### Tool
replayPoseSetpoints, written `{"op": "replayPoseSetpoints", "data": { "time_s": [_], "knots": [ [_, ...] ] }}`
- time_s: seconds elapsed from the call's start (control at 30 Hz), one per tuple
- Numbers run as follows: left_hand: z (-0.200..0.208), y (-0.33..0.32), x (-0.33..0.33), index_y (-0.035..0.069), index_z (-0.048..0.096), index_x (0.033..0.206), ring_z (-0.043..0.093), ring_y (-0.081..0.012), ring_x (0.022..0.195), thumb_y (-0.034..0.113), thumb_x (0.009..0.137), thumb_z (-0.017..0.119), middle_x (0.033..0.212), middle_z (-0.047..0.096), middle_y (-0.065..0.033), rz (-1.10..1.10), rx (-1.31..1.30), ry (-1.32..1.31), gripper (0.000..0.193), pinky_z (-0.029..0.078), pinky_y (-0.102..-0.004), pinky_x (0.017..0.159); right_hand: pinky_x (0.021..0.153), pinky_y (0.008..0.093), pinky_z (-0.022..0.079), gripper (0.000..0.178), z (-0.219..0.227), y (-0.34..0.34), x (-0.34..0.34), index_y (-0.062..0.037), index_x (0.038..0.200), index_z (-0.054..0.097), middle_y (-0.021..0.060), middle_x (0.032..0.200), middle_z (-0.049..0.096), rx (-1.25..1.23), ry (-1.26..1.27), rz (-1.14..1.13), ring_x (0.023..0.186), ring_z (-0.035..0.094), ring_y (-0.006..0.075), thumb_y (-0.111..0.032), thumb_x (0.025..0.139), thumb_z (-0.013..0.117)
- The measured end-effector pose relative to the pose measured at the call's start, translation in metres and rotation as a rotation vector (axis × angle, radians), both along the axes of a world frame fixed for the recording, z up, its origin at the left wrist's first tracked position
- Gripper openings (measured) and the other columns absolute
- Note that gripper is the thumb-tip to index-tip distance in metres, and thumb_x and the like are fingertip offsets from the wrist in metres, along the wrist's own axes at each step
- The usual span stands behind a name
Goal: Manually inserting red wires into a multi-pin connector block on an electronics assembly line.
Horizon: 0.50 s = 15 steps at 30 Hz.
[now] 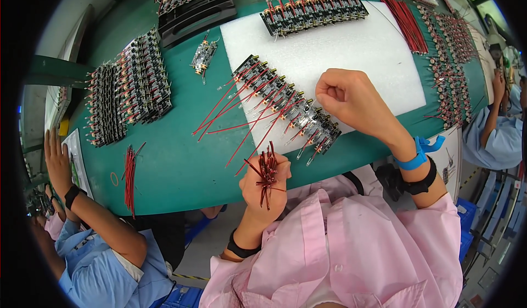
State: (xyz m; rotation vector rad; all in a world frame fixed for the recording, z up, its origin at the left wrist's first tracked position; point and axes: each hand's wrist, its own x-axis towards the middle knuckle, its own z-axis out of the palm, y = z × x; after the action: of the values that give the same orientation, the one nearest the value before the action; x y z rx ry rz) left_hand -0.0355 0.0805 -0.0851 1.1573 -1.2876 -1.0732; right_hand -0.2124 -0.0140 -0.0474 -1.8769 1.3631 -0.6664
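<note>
At the table's near edge, my left hand [262, 190] is wrapped round a bundle of thin red wires [267, 171], their ends fanning out above the fist. My right hand [354, 96] is closed with curled fingers beside the right side of a strip of black circuit boards [288, 102]. Anything in those fingers is hidden. The strip lies slantwise, partly on a white foam sheet [384, 50]. Loose red wires [219, 113] stick out from its upper left part toward me, and small clear parts line its lower edge.
A second board strip [313, 11] stands on the foam's far part. Red wires [403, 25] and rows of small round parts [450, 61] lie right. Stacked boards [132, 83], a single small board [203, 56] and another wire bundle [130, 179] lie left, near a co-worker's arm [99, 214].
</note>
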Motion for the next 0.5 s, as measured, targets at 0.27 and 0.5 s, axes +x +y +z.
{"op": "replayPoseSetpoints", "data": {
  "time_s": [0.27, 0.5],
  "knots": [
    [-0.0002, 0.0005, -0.0003, -0.003, 0.045, 0.077, 0.049, -0.011, 0.05, -0.004, 0.074, 0.051, 0.061, 0.053, -0.0072, 0.001, 0.0, 0.004, 0.007, 0.041, -0.021, 0.047, 0.043, 0.02, 0.032, 0.003, -0.0029, 0.0016, -0.0001, 0.0011, 0.065, 0.049, 0.0004, 0.054, 0.042, -0.058, -0.003, -0.004, 0.049, 0.037, 0.0053, 0.001, 0.066, 0.052],
    [0.0003, 0.0002, -0.0009, -0.003, 0.044, 0.078, 0.05, -0.0116, 0.05, -0.005, 0.073, 0.05, 0.062, 0.053, -0.0079, -0.008, -0.004, 0.002, 0.007, 0.041, -0.0216, 0.047, 0.046, 0.0234, 0.035, 0.004, -0.0051, 0.001, -0.0002, 0.001, 0.065, 0.048, 0.0052, 0.057, 0.045, -0.127, 0.051, 0.035, 0.049, 0.04, 0.0119, 0.002, 0.065, 0.052]
  ]
}}
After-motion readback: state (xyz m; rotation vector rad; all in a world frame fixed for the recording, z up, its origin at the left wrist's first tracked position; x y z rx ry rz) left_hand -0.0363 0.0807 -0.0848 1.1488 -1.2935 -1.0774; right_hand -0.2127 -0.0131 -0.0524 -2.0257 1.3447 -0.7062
